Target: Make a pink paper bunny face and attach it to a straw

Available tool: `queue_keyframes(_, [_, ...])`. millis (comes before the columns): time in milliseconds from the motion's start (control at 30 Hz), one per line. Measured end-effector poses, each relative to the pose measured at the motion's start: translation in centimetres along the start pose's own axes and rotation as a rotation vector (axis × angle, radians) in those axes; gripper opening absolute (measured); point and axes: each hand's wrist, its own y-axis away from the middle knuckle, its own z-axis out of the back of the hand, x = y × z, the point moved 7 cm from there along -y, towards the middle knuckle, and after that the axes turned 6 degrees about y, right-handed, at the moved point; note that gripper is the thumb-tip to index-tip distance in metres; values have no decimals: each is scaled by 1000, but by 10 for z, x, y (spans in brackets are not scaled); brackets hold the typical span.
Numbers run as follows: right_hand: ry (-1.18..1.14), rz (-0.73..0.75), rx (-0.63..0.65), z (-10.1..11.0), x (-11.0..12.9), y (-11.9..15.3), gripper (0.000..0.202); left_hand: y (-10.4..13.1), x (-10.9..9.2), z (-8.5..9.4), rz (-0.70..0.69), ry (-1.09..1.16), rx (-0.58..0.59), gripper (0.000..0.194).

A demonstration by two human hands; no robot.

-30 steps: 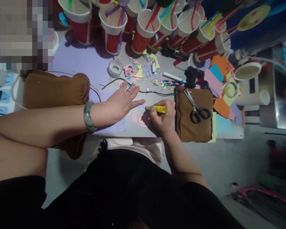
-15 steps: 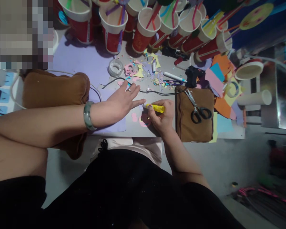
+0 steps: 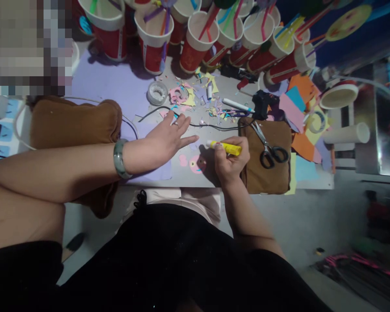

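Glossy yellow cylindrical tube (image 3: 233, 149) clamped in right hand's (image 3: 232, 159) curled fingers, white tip angled toward left hand (image 3: 162, 141). Left hand palm-down, fingers spread apart, wrist over flat purple sheet (image 3: 159, 172). Round pink paper face (image 3: 197, 165) on smooth grey counter (image 3: 183, 180), between hands, nearer edge. Steel scissors (image 3: 273, 155) atop soft brown cushion (image 3: 258, 178), just beside right hand.

Left forearm (image 3: 81, 167) extended across, left grip (image 3: 162, 141) was palm down, fingers (image 3: 189, 141) spread, right grip (image 3: 232, 162) was curled, right forearm (image 3: 248, 212) slanted inward

face cutout (image 3: 197, 166) on table (image 3: 183, 179) (before cups (image 3: 191, 58))
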Motion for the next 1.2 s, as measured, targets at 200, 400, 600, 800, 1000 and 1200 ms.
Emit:
queue_keyframes(200, [5,-19,-44,3,-4,-1,26,-2,0,-5,2,-32,14,62])
queue_keyframes(400, [-45,7,-100,7,2,-2,26,-4,-2,-4,-15,-5,-2,60])
queue_keyframes(600, [-53,8,-55,4,-1,0,24,-4,-6,-2,-70,-68,-10,56])
queue_keyframes(800, [-50,31,-83,6,1,0,21,-4,-8,-2,-81,-162,27,56])
queue_keyframes(1000, [-55,9,-110,9,2,-2,26,-5,-7,1,-91,-40,-62,54])
queue_keyframes(1200, [-82,-1,-156,12,2,-2,27,-6,-10,-5,-137,-128,-18,55])
